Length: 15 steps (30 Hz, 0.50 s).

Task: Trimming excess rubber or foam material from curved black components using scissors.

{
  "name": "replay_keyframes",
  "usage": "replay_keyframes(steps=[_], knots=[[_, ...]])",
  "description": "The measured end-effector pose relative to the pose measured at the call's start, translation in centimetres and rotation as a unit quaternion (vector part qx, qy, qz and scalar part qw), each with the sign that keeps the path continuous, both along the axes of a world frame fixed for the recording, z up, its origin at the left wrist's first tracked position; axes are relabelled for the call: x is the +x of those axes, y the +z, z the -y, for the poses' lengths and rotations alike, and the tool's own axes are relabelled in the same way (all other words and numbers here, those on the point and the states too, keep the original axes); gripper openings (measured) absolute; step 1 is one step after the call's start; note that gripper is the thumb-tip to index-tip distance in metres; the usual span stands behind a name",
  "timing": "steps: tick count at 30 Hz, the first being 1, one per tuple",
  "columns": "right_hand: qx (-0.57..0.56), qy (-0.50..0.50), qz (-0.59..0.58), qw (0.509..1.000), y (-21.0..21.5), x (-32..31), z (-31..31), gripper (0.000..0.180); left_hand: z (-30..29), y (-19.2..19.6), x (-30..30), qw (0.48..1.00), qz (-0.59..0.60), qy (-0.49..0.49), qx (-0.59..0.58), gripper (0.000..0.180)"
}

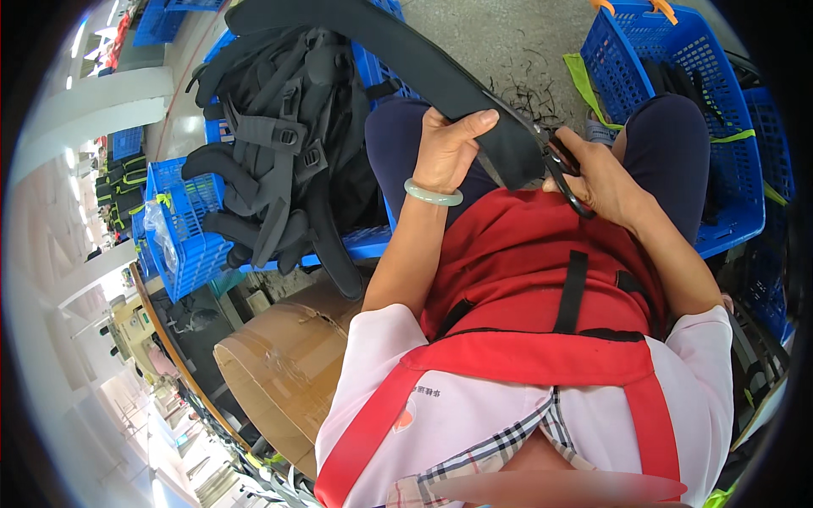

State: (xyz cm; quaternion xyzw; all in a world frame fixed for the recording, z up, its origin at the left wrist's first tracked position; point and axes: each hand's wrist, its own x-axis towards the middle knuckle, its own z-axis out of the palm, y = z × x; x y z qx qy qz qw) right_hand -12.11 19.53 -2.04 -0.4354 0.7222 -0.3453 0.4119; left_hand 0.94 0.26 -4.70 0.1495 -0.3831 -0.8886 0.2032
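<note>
A long black padded strap [398,55] runs from the upper left down to my lap. My left hand [453,148] is closed on its lower part, thumb on top. My right hand [603,179] grips a pair of scissors [578,201] by the dark handles. Their blades meet the strap's edge close to its lower end; I cannot tell whether they are cutting into it. Beneath the strap lies my red apron [525,254].
To the left, black padded straps with buckles [279,127] heap over a blue crate [364,245]. A brown cardboard box [288,364] stands nearer. On the right is another blue crate [732,102] holding black pieces. Dark scraps [533,97] litter the floor ahead.
</note>
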Motion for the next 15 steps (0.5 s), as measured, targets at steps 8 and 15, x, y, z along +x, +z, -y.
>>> replay_keyframes(steps=[8,15], knots=[[-0.012,-0.028,0.006,1.000,0.2,0.3,0.1,0.050,0.3,-0.8,0.2,1.000,-0.020,-0.012,0.002,0.019],[-0.047,-0.033,-0.007,0.998,-0.3,0.1,-0.2,0.049,0.0,-0.8,0.3,0.999,-0.037,-0.018,-0.005,0.020]])
